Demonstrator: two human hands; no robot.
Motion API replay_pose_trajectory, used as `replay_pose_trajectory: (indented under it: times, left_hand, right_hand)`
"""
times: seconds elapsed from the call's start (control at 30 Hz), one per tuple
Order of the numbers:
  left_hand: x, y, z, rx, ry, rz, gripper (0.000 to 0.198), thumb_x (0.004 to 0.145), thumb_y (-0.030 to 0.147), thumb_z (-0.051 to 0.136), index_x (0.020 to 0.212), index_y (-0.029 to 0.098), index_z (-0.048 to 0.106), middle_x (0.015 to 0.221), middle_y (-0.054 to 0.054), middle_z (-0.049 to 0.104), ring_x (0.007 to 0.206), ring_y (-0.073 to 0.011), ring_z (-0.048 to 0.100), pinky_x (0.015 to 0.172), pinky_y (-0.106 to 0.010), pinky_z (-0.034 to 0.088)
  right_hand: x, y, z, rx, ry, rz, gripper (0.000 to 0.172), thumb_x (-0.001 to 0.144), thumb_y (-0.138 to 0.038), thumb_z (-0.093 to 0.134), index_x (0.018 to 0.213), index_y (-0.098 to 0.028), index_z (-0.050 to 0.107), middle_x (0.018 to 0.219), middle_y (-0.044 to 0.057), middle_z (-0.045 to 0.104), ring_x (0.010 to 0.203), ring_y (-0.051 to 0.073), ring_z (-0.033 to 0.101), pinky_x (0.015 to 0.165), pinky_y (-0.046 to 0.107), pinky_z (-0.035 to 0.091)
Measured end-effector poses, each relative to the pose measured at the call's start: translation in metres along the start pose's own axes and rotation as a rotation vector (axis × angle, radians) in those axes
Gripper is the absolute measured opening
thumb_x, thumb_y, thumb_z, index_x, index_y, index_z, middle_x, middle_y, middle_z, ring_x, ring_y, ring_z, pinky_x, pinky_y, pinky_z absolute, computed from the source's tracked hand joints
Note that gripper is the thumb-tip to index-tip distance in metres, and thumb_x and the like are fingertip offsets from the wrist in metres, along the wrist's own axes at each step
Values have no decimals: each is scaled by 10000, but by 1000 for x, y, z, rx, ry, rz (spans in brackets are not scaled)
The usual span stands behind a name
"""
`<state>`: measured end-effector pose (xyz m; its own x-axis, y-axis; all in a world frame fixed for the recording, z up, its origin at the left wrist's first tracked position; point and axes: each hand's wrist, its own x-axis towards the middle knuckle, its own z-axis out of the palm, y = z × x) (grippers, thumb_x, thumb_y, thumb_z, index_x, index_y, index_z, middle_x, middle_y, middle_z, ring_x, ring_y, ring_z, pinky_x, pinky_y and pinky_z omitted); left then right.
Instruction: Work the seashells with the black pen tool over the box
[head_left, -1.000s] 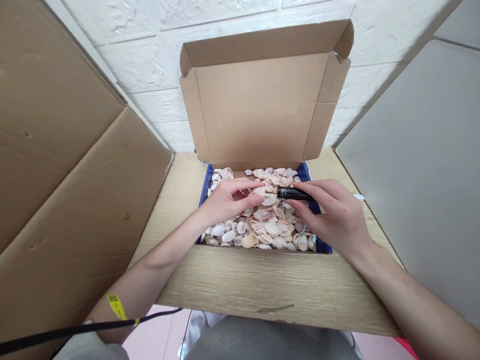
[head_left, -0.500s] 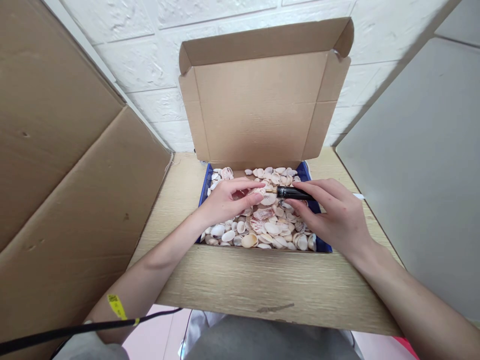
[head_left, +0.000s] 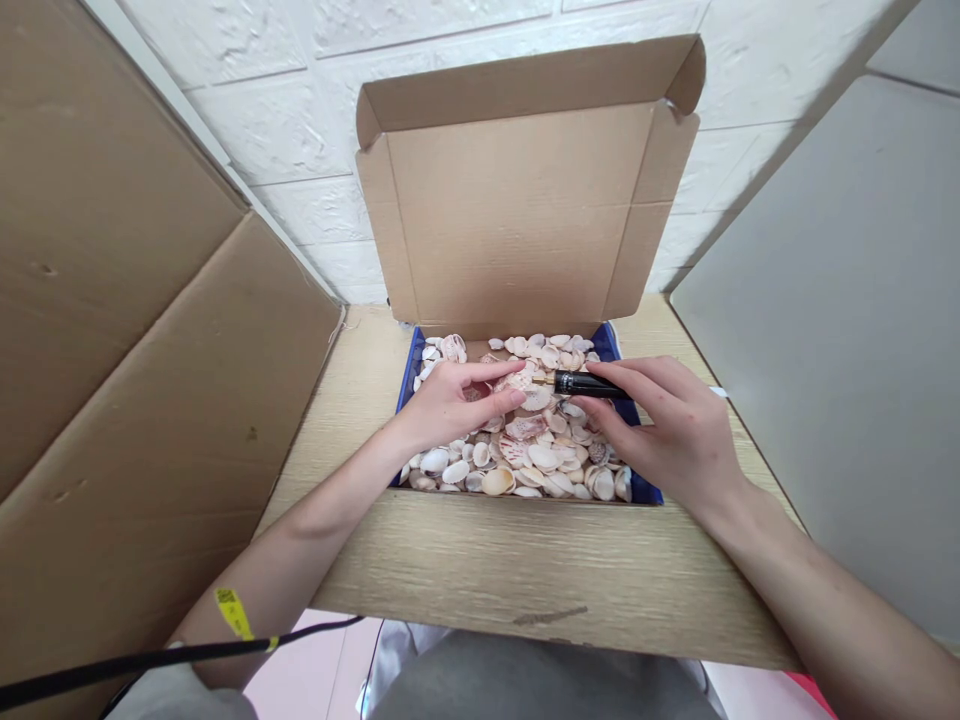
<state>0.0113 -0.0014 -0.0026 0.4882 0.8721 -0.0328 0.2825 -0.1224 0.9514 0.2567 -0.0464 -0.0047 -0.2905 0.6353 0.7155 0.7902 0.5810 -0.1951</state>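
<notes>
A black pen [head_left: 592, 385] is gripped by the right hand [head_left: 671, 430], whose fingers are closed along its barrel, and it is held roughly level. Its gold tip is turned leftward and appears to be set against a pinkish shell [head_left: 519, 384]. That shell is pinched between the thumb and fingers of the left hand [head_left: 448, 405]. Pen and shell are held just above a heap of shells [head_left: 525, 460], toward the far middle of the blue tray [head_left: 409, 372].

The tray's right edge is partly covered by the right hand. Its far edge is closed off by the cardboard lid [head_left: 525, 210], which stands upright with its side flaps folded forward. A broad bare strip of the wooden table [head_left: 525, 570] is left between the tray's near edge and the table's near edge, and narrower bare strips are left on both sides. The left side is bounded by a cardboard panel [head_left: 150, 350] and the right side by a grey panel [head_left: 825, 300]. A black cable [head_left: 150, 660] is seen below the left forearm, beyond the table's near corner.
</notes>
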Motion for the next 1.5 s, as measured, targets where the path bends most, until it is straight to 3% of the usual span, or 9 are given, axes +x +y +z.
replay_pose_trajectory:
  times: [0.17, 0.5, 0.63, 0.73, 0.97, 1.5]
  left_hand:
    - [0, 2, 0, 9, -7, 8, 595, 830, 474, 706, 1314, 132, 659, 583, 26, 509, 514, -85, 380, 456, -212, 277]
    - [1, 1, 1, -22, -10, 13, 595, 809, 445, 734, 1301, 119, 663, 615, 22, 546, 527, -84, 407, 467, -208, 313]
    - [3, 1, 1, 3, 29, 106, 476, 819, 405, 737, 1219, 150, 711, 857, -43, 647, 628, -95, 513, 509, -207, 409]
    - [4, 0, 1, 29, 59, 191, 403, 833, 397, 728, 1169, 176, 731, 1021, -70, 626, 721, -104, 564, 574, -216, 476]
    - [5, 2, -2, 125, 59, 242, 376, 828, 403, 739, 1131, 181, 751, 829, -29, 595, 724, -126, 560, 617, -241, 469]
    - [6, -3, -1, 52, 34, 239, 381, 825, 395, 742, 1119, 153, 747, 842, -32, 593, 712, -112, 560, 583, -218, 471]
  right_hand:
    - [1, 0, 0, -14, 28, -19, 295, 861, -253, 716, 1150, -252, 655, 924, 72, 732, 776, 237, 678, 688, 389, 575]
    - [0, 1, 0, -28, 33, -3, 297, 866, -263, 713, 1157, -277, 655, 939, 62, 734, 791, 240, 690, 701, 399, 571]
    - [0, 2, -1, -40, 48, -3, 289, 864, -253, 714, 1147, -253, 657, 942, 79, 730, 799, 243, 685, 702, 398, 573]
    - [0, 3, -2, -47, 50, 8, 288, 865, -256, 712, 1148, -255, 658, 953, 82, 730, 811, 246, 685, 712, 402, 577]
    - [1, 1, 1, -20, 51, -45, 290, 844, -226, 735, 1121, -221, 649, 926, 88, 727, 775, 235, 675, 675, 379, 574]
    - [1, 1, 1, -33, 53, -47, 277, 834, -221, 743, 1098, -192, 665, 914, 90, 730, 776, 231, 674, 695, 366, 567]
